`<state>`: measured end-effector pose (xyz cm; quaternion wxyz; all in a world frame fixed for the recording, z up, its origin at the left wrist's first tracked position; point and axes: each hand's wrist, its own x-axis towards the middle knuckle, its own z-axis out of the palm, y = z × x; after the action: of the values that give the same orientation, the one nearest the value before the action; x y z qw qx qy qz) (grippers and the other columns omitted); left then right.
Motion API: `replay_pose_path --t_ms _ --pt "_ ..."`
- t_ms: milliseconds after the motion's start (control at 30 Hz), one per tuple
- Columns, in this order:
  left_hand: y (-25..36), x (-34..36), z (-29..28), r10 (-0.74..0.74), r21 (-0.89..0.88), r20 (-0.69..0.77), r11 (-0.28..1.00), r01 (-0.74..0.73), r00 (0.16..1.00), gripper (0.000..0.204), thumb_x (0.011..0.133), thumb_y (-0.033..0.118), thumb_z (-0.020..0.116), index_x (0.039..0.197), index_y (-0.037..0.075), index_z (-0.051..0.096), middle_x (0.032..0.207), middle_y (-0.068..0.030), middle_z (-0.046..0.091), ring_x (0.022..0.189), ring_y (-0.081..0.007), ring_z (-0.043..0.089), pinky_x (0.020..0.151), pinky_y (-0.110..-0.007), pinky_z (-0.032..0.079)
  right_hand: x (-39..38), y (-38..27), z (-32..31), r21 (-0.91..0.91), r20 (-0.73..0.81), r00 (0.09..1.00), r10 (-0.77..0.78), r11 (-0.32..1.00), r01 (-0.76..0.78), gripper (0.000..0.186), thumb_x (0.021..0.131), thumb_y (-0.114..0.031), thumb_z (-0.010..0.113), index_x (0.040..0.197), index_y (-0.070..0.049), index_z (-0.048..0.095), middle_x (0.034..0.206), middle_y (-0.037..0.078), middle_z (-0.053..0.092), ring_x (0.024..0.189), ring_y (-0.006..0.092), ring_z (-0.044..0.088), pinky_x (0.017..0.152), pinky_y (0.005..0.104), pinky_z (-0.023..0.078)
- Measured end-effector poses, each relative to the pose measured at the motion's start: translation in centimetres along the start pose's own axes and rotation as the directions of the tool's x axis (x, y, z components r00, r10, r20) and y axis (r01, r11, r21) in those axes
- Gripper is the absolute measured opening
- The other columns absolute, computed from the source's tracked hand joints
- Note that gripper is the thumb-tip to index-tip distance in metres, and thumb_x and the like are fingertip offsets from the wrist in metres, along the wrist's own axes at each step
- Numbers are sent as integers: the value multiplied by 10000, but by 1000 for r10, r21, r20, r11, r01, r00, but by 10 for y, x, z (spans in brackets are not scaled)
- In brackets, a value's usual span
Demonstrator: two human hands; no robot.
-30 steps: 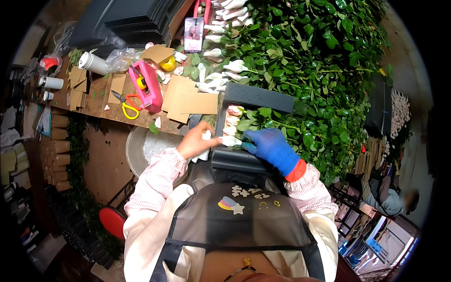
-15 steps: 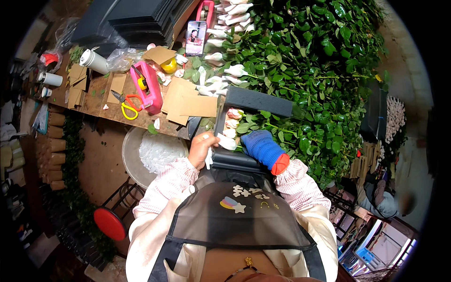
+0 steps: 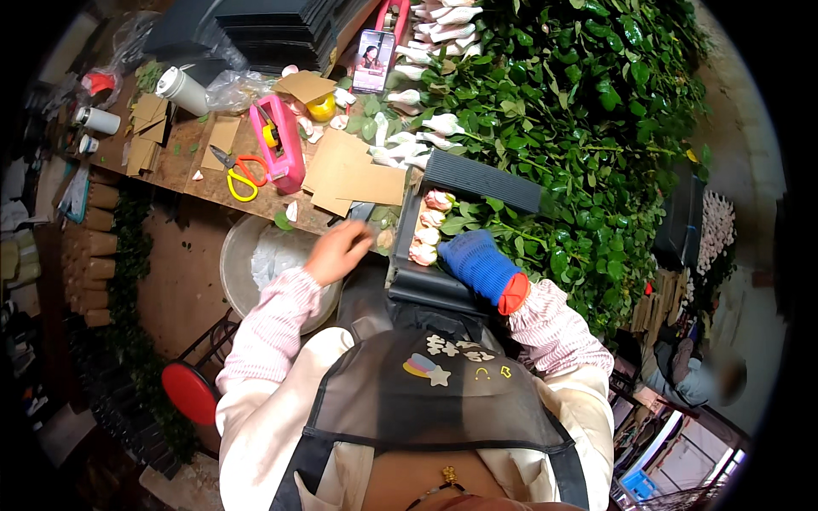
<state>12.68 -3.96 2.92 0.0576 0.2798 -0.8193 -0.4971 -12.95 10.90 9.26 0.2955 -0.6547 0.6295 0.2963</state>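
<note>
The bare left hand (image 3: 339, 252) has been drawn away from the rosebuds (image 3: 428, 228), left of centre, loosely curled and empty. The blue-gloved right hand (image 3: 479, 264) is kept against the stems in the black tray (image 3: 426, 285) at centre; its grip cannot be told.

— What is seen at the centre of the frame?

— A black tray (image 3: 477, 180) with pale pink rosebuds (image 3: 429, 228) lined along its left side. A right hand (image 3: 479, 264) in a blue glove is laid on the stems just right of the buds.

— And the left hand (image 3: 339, 252)?

— It is bare, held left of the tray above a grey basin (image 3: 239, 271).

— What is found upper left?

— Yellow-handled scissors (image 3: 236, 170), a pink tape dispenser (image 3: 279, 140) and cardboard pieces (image 3: 349, 175) on a wooden bench (image 3: 183, 166).
</note>
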Motion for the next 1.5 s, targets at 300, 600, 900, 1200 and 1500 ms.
replay_pose_path --t_ms 300,600,900,1200,1500 --pt "-1 77 44 203 -58 169 979 -196 964 660 948 219 655 1580 155 477 1545 -268 326 1480 -443 302 1251 -479 261 0 6 3 -97 -50 990 -132 987 127 163 977 -205 587 1018 -134 729 987 150 780 941 339 769 763 469 590" --pt "39 79 52 131 199 288 961 -193 949 1348 716 596 905 1590 -114 163 1625 -380 150 1547 -541 116 1281 -551 175 14 3 22 -68 -149 986 -80 995 70 165 941 -216 637 959 -120 770 928 135 778 914 328 770 739 467 585" --pt "19 74 69 180 97 252 973 -210 951 1306 721 496 923 1595 -43 116 1610 -381 123 1555 -537 49 1282 -572 140 -43 13 6 457 -392 888 240 889 -38 309 982 -432 633 1146 -183 712 971 131 750 928 349 732 790 499 565" --pt "15 77 72 145 -49 241 989 -137 960 1135 748 425 927 1579 44 254 1627 -372 94 1559 -533 73 1278 -535 190 -3 7 36 344 -459 868 191 939 -25 286 952 -375 657 1171 -193 676 916 100 750 846 339 733 718 492 566" --pt "27 72 80 160 -113 13 981 -158 987 804 784 302 915 1404 36 477 1595 -323 251 1548 -487 197 1252 -505 274 -18 7 16 510 -422 788 448 836 -202 284 979 -347 603 1182 -159 666 997 114 777 884 336 762 729 480 577"
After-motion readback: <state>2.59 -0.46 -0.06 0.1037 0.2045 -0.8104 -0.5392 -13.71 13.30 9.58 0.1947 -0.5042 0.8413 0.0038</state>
